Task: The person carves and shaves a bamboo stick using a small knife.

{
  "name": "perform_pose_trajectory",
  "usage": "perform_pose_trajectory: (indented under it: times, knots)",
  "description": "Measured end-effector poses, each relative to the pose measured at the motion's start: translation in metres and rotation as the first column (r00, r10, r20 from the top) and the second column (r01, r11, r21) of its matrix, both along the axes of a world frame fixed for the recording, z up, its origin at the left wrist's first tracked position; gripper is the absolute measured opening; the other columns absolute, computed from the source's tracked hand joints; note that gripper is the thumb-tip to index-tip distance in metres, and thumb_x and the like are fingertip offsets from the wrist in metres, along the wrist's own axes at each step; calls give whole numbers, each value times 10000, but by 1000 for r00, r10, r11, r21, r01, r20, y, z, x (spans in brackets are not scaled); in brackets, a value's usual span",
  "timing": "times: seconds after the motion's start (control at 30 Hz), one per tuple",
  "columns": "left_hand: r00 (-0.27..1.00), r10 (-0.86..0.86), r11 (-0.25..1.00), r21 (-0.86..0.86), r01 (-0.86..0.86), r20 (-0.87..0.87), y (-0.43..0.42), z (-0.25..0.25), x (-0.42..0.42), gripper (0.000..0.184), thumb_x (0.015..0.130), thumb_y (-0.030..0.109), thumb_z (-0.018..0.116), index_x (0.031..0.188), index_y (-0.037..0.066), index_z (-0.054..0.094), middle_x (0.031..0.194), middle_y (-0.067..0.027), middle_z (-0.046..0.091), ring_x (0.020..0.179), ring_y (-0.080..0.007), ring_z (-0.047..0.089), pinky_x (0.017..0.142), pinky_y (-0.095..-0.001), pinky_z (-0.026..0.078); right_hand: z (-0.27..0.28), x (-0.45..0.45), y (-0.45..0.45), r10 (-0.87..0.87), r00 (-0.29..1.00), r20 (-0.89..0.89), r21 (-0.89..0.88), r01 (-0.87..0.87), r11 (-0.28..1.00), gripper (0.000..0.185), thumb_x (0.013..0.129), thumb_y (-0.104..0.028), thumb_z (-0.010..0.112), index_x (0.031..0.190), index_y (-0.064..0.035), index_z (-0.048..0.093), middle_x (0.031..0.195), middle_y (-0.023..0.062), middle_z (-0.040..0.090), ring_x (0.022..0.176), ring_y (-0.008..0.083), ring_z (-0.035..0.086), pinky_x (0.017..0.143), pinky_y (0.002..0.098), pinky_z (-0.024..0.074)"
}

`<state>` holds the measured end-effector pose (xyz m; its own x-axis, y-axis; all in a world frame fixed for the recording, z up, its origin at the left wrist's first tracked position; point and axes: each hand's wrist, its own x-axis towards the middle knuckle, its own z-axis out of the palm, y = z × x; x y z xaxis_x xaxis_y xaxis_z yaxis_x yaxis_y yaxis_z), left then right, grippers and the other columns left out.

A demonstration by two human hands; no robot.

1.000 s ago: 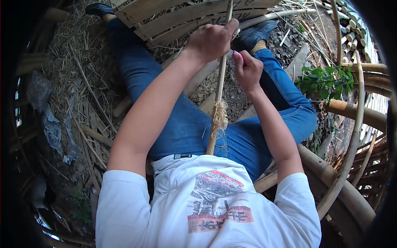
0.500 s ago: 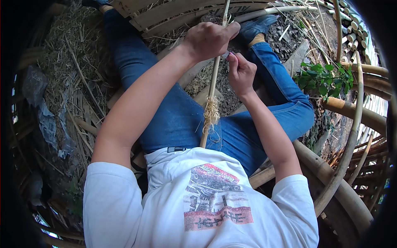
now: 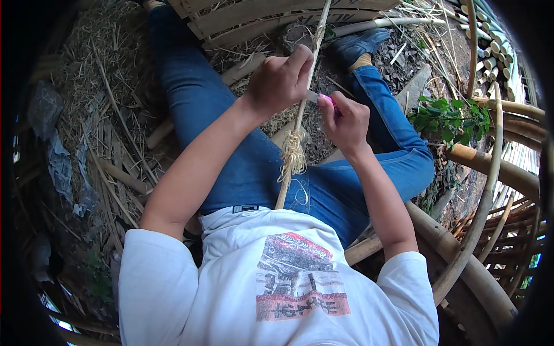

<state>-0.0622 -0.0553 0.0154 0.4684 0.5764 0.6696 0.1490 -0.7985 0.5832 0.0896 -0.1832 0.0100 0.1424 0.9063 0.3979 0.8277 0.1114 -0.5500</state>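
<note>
A long, thin bamboo stick slants up from my lap between my legs. A bunch of curled pale shavings clings around its lower part. My left hand is closed at the stick's upper part, thumb side up; its fingertips are partly hidden. In my right hand is a small knife with a pink handle. Its short blade lies against the stick, just below and right of my left hand.
I sit on ground strewn with straw, my legs spread. Wooden slats stand at the far side. Thick bamboo poles and a leafy plant are on the right, with cut bamboo stacked behind. Plastic scraps lie left.
Both hands have come slightly lower, my left hand also shifting left. The stick's upper end has tilted to the right. More of the knife's blade and pink handle shows.
</note>
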Motion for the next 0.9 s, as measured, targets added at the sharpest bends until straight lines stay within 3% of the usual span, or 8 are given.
perform_pose_trajectory:
  times: [0.07, 0.1, 0.23, 0.37, 0.47, 0.5, 0.73, 0.9]
  knots:
    - [995, 69, 995, -70, -64, 73, 4, -4, 2, 140, 956, 31, 652, 915, 53, 519, 570, -107, 552, 494, -267, 631, 469, -368, 430, 25, 5, 13, 27, 990, 140, -9, -26, 1000, 346, 932, -332, 739, 711, -96, 614, 548, 83, 560, 464, 277, 582, 453, 382, 432]
    - [987, 110, 987, -128, -95, 117, 5, -2, 3, 155, 987, 59, 633, 899, 58, 505, 548, -84, 521, 451, -193, 582, 449, -325, 385, 32, 9, 21, 30, 980, 194, -40, -23, 999, 379, 925, -402, 733, 709, -108, 630, 545, 66, 580, 485, 291, 609, 459, 398, 457]
    - [950, 263, 920, -340, -194, 171, 13, -19, 9, 188, 1000, 73, 619, 880, 58, 475, 551, 0, 483, 490, -57, 479, 457, -274, 348, 56, 18, 55, 152, 929, 337, -171, -98, 980, 434, 942, -514, 656, 762, -124, 721, 573, 93, 631, 551, 335, 653, 507, 449, 506]
    - [848, 463, 813, -505, -290, 259, 21, -50, 26, 194, 991, 56, 610, 869, 56, 459, 635, 30, 488, 538, -44, 470, 482, -260, 359, 76, 22, 94, 323, 798, 509, -311, -180, 933, 387, 920, -473, 684, 779, -121, 760, 588, 129, 640, 591, 351, 672, 545, 456, 536]
    - [820, 512, 708, -666, -234, 257, 9, -55, 43, 155, 939, 15, 611, 864, 30, 476, 637, -24, 524, 538, -116, 517, 499, -311, 404, 92, 30, 104, 420, 716, 558, -322, -279, 905, 392, 915, -461, 691, 769, -102, 751, 588, 130, 641, 589, 348, 673, 548, 454, 535]
    - [812, 517, 717, -656, -238, 271, 6, -52, 49, 191, 979, 60, 617, 873, 53, 458, 615, 34, 468, 530, -43, 458, 475, -268, 358, 93, 34, 103, 423, 705, 569, -326, -279, 903, 407, 911, -460, 695, 751, -89, 739, 584, 128, 637, 581, 344, 669, 544, 450, 531]
    - [847, 454, 807, -530, -259, 276, 8, -39, 49, 202, 975, 64, 630, 839, 54, 481, 583, 31, 466, 505, -44, 426, 456, -279, 320, 86, 42, 81, 339, 771, 539, -296, -203, 933, 429, 954, -506, 636, 777, -129, 738, 564, 111, 620, 559, 345, 655, 523, 450, 518]
    - [902, 364, 869, -434, -239, 234, 11, -29, 40, 201, 974, 77, 639, 840, 49, 491, 535, 10, 440, 461, -66, 417, 443, -299, 309, 60, 47, 69, 239, 836, 494, -177, -172, 969, 435, 968, -525, 610, 797, -150, 750, 567, 98, 628, 549, 347, 654, 516, 451, 522]
